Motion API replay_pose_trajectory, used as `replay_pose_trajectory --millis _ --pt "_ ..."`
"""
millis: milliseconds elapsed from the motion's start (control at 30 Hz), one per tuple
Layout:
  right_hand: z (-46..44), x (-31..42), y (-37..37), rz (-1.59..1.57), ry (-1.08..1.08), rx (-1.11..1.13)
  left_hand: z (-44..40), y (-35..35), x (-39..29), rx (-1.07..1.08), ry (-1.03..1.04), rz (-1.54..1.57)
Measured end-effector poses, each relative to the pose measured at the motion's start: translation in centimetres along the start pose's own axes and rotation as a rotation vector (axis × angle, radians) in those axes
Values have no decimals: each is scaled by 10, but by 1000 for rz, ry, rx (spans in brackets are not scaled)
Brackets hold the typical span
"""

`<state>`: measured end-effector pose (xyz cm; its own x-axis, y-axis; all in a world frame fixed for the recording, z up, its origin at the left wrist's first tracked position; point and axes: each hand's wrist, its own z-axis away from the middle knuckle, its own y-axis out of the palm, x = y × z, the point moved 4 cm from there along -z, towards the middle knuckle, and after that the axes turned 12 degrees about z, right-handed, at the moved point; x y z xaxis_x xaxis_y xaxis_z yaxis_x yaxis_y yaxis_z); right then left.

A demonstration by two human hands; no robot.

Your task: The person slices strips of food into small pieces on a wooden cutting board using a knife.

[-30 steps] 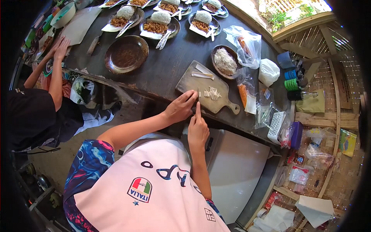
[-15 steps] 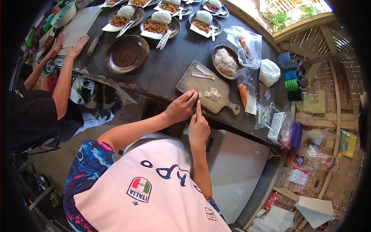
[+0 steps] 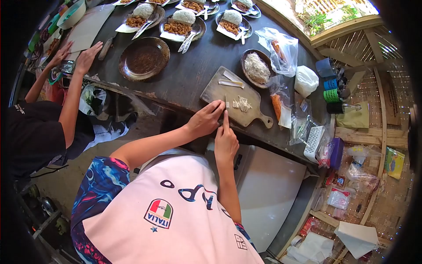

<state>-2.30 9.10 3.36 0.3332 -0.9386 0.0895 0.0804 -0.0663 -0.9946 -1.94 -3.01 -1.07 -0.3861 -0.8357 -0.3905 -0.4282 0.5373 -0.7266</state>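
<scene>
My left hand (image 3: 205, 119) is pressed at the near left edge of the wooden cutting board (image 3: 250, 118), its fingertips closed on something hidden beneath them. Just to its right, my right hand (image 3: 226, 143) is closed around a knife whose thin blade (image 3: 226, 100) shows end-on, the index finger stretched along it. A short white piece (image 3: 227, 105) lies beside the blade, and thin pale slices (image 3: 242, 104) are heaped on the board. Farther up the board are two whitish strips (image 3: 231, 83).
Beyond the board stand a bowl of pale shreds (image 3: 256, 68), a plastic bag (image 3: 282, 55) and an empty brown plate (image 3: 144, 59). Plates of rice and brown food (image 3: 177, 28) line the far side. At left, a co-worker's hands (image 3: 88, 57) hover by a pale sheet (image 3: 90, 26).
The co-worker's hands have parted and moved back toward the sheet's near edge. My hands stay almost in place at the board, with the knife still between them.
</scene>
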Motion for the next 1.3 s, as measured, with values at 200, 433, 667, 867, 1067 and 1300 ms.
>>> replay_pose_trajectory --millis 200,433,667,867,1067,1300 --pt "9 1 0 -50 9 -23 -2 -7 2 6 8 -20" --pt "2 3 -3 -79 3 -25 -2 -3 3 -18 6 12" --pt "-2 3 -3 -65 10 -5 -1 -4 1 17 27 -22" --pt "6 2 -2 -69 13 22 -1 -3 0 5 2 -13" --pt "-1 6 -5 -89 -4 -6 -1 -3 4 5 32 -46" --pt "-6 5 -1 -105 -7 -25 0 -1 3 -7 10 -45"
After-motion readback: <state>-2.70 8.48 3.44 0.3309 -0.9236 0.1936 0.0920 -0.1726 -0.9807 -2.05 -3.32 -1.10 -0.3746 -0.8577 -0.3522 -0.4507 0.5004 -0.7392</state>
